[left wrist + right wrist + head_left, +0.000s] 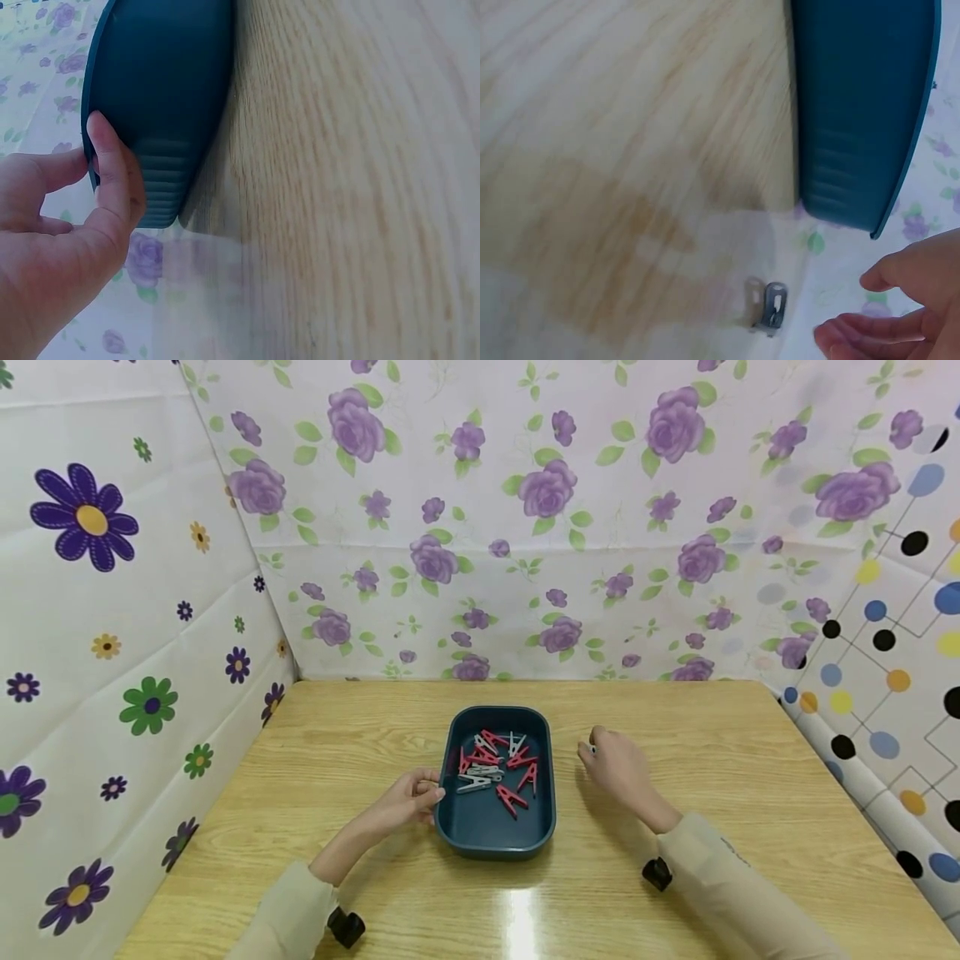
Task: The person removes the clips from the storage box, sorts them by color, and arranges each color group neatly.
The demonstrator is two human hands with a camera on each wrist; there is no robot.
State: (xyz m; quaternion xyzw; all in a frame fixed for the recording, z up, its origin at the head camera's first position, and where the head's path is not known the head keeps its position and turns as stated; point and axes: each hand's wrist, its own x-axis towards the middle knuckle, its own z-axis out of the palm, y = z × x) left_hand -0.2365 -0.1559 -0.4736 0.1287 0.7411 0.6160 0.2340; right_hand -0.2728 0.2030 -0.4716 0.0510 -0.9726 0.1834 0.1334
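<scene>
A dark teal plastic bin (491, 832) holds several red clothespins (510, 800) and several grey clothespins (474, 783), heaped loosely toward its far half. At its left side my left hand (411, 797) pinches the rim, thumb on one side of the wall and fingers on the other, as the left wrist view confirms along the bin's outer wall (165, 82). To the right of the bin, my right hand (618, 767) is low over the table. A single grey clothespin (769, 312) rests on the wood just off its fingertips; thumb and fingers are apart, with nothing between them.
A light wood table (360, 727) carries the bin near its middle. Floral cloth (480, 585) hangs behind the far edge, with patterned cloths (82, 627) on the left and dotted cloth (885, 635) on the right. Each wrist wears a small black device (347, 928).
</scene>
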